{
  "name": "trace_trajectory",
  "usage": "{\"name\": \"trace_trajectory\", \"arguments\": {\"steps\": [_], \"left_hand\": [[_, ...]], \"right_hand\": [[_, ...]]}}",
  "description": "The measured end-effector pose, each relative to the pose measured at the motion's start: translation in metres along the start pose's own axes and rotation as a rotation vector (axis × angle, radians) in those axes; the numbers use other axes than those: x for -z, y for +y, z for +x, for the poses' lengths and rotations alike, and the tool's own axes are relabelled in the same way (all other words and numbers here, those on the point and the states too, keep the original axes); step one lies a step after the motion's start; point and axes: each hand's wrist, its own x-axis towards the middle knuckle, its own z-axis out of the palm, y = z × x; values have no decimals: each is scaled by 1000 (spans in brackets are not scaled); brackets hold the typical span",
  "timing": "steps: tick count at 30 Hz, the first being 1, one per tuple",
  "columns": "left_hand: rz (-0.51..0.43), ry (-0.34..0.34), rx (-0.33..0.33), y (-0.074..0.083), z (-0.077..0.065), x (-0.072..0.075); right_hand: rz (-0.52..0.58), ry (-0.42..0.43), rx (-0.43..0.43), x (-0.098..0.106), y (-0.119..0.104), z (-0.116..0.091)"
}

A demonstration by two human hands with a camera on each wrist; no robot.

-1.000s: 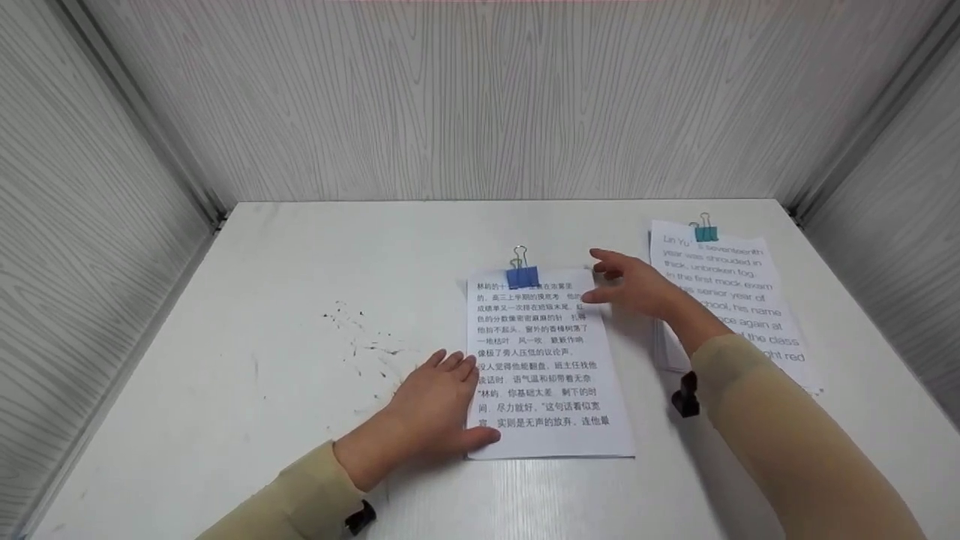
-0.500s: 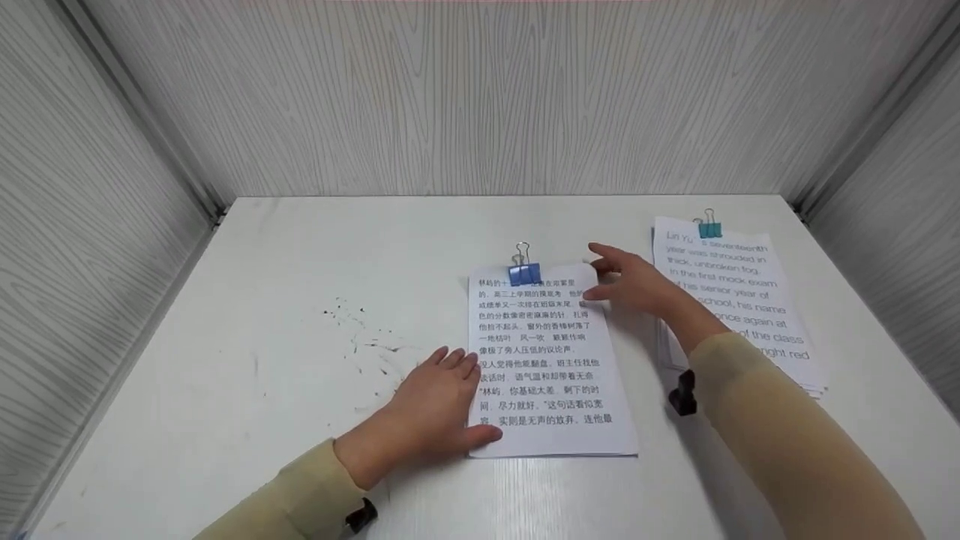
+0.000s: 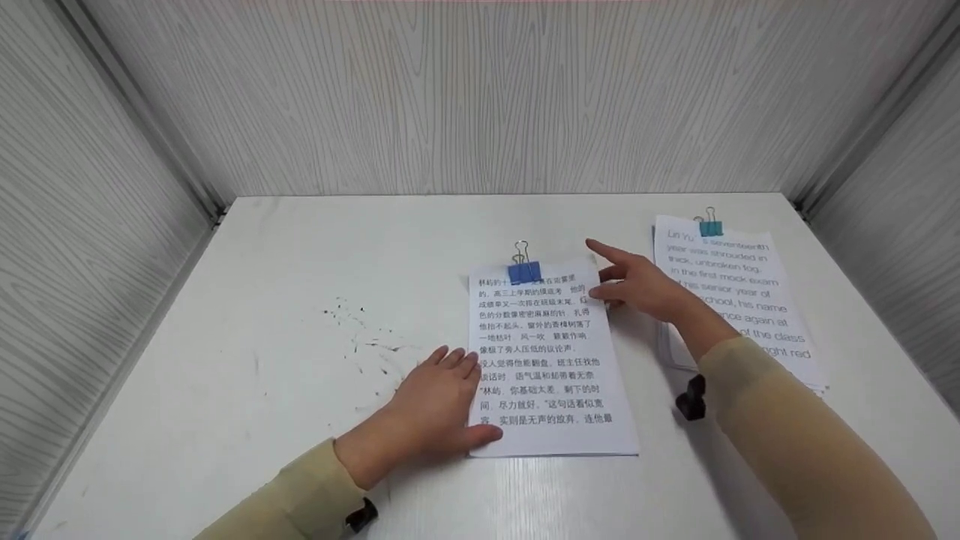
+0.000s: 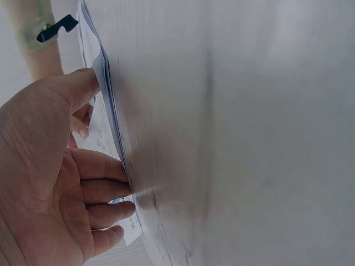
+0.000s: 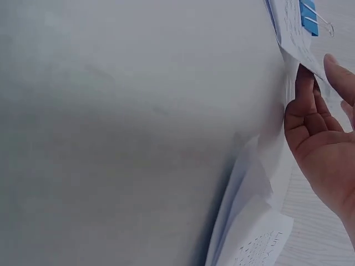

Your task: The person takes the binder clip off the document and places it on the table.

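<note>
A stack of white sheets with printed Chinese text (image 3: pixel 544 367) lies on the table, and a blue binder clip (image 3: pixel 524 272) bites its top edge. My left hand (image 3: pixel 437 405) rests along the stack's left edge, thumb lying over the lower left corner and fingers fairly straight. At the upper right corner, my right hand (image 3: pixel 646 289) pinches the paper, with its thumb above and curled fingers below. The index finger stretches out past the top edge. In the right wrist view the paper's edge (image 5: pixel 302 55) is raised over the fingers. How many sheets it holds cannot be told.
A second stack with English text (image 3: pixel 724 277), held by a teal binder clip (image 3: pixel 711 228), lies to the right, partly under my right forearm. Dark marks (image 3: pixel 375 346) spot the white table (image 3: pixel 262 420). Wood-grain panels (image 3: pixel 480 97) enclose the back and sides.
The right hand has shifted slightly right, its fingers curling under the corner, which now stands a little higher. The left hand stays in place. The view has tilted slightly.
</note>
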Motion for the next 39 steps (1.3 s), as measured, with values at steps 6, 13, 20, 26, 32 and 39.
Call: {"name": "trace_trajectory", "arguments": {"steps": [6, 13, 20, 26, 32, 39], "left_hand": [[10, 8, -3, -1, 0, 1], [2, 4, 1, -1, 0, 2], [11, 20, -18, -7, 0, 7], [-21, 148, -14, -17, 5, 16], [-157, 406, 49, -33, 19, 34], [-562, 561, 106, -55, 40, 55]], "right_hand": [[27, -23, 34, -4, 1, 0], [95, 18, 16, -9, -2, 3], [199, 96, 26, -13, -10, 0], [249, 134, 62, -17, -15, -7], [292, 141, 125, -19, -18, -20], [334, 128, 185, -25, -22, -35]]}}
